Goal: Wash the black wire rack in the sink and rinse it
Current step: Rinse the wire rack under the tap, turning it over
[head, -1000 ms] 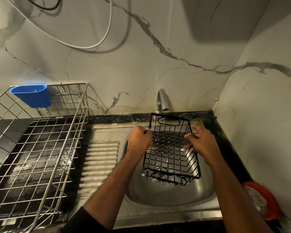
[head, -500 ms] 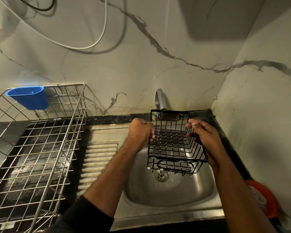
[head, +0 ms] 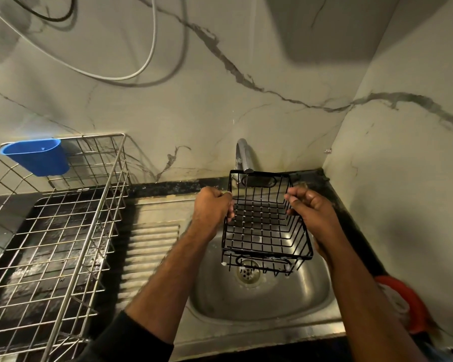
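Note:
The black wire rack [head: 264,226] is a small open basket held above the steel sink [head: 262,299], roughly level, with its far end just under the tap spout [head: 243,158]. My left hand [head: 212,207] grips the rack's left rim. My right hand [head: 311,212] grips its right rim. A few white suds cling to the rack's near lower wires. The drain [head: 248,274] shows below the rack's near end. I cannot tell whether water is running from the tap.
A large steel dish rack [head: 55,231] with a blue plastic cup [head: 37,156] hung on it stands on the left counter. The ribbed drainboard [head: 152,246] lies between it and the sink. An orange and white object [head: 406,304] sits at the right wall. Marble walls close the back and right.
The rack has risen out of the basin and tipped from steeply tilted to nearly level, closer to the tap. Both hands kept their grip on its sides.

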Demonstrator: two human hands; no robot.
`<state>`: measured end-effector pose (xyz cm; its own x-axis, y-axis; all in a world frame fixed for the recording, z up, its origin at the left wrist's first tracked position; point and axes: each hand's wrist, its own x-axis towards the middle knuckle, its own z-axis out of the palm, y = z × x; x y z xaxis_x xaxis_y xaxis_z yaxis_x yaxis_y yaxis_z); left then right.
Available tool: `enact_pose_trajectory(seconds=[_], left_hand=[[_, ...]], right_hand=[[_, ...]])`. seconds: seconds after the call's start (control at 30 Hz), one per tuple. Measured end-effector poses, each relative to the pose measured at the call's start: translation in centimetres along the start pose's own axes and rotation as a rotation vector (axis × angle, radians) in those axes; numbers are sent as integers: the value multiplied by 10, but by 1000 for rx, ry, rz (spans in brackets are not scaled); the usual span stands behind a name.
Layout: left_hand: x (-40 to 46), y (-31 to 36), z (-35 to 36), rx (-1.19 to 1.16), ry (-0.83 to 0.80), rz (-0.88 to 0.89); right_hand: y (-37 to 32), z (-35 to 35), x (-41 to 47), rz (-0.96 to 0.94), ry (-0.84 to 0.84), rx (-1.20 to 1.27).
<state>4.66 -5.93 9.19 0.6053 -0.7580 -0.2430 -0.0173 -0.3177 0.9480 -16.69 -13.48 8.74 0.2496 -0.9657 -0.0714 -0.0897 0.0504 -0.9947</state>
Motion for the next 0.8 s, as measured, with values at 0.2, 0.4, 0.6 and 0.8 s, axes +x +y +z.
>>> enact_pose_trajectory(seconds=[0.2, 0.4, 0.6, 0.8], left_hand=[[-2, 3, -4, 28, 10, 13], [-4, 0, -4, 43, 21, 26], [-7, -4, -2, 36, 36, 24], [-12, -5, -2, 30, 28, 32]], right_hand=[[1, 3, 1, -12, 9, -55], [1, 5, 2, -16, 29, -83], [4, 4, 3, -57, 42, -99], [2, 2, 5, -76, 55, -87]])
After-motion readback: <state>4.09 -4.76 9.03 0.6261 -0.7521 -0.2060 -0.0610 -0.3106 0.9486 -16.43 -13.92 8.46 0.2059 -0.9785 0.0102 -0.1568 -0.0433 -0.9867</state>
